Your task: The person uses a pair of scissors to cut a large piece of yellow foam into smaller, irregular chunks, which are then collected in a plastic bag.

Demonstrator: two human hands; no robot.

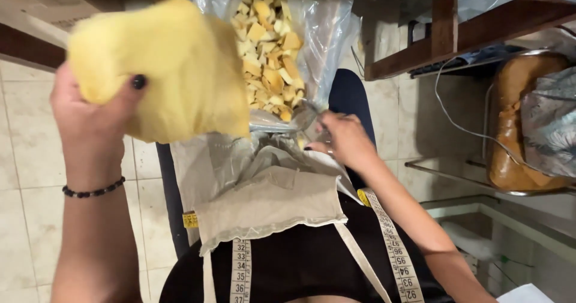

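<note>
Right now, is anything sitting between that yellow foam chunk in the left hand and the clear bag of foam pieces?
Nothing visible does. The left hand holds the yellow foam chunk raised directly beside the clear bag, overlapping its near edge in this view. The right hand grips the bag lower down, off to the side.

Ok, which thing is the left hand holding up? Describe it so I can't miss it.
Start at the clear plastic bag of small yellow foam cubes, top centre. Just left of it, the left hand grips a big yellow foam chunk. Unlike the cubes, it is one large, soft, irregular piece.

The clear bag of foam pieces (270, 45) rests on the tiled floor (24, 177).
</note>
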